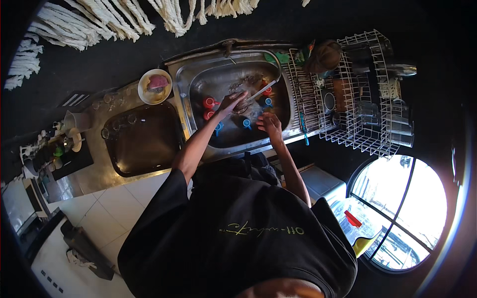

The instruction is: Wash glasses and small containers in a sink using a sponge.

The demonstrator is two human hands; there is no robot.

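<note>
My left hand [231, 103] is stretched over the metal sink basin [201, 87], its fingertips beside a pale streak that looks like running water from the curved tap spout [278, 61]. I see nothing held in it. Lower right in the basin, my right hand [270, 124] has its fingers apart and is bare of any object. Between the hands stands a blue cup [246, 123]; another blue cup [268, 102] lies above the right hand, close to a red cup [266, 89]. Left of my left hand are two red cups [209, 102] and a third blue cup [218, 128].
A white bowl [143, 89] holding a pink sponge or cloth sits at the sink's left corner. Further left is a dark second basin [145, 141] with several clear glasses around it. Right of the sink, a white wire dish rack [352, 139] holds glasses and dishes. A green item [281, 57] lies behind.
</note>
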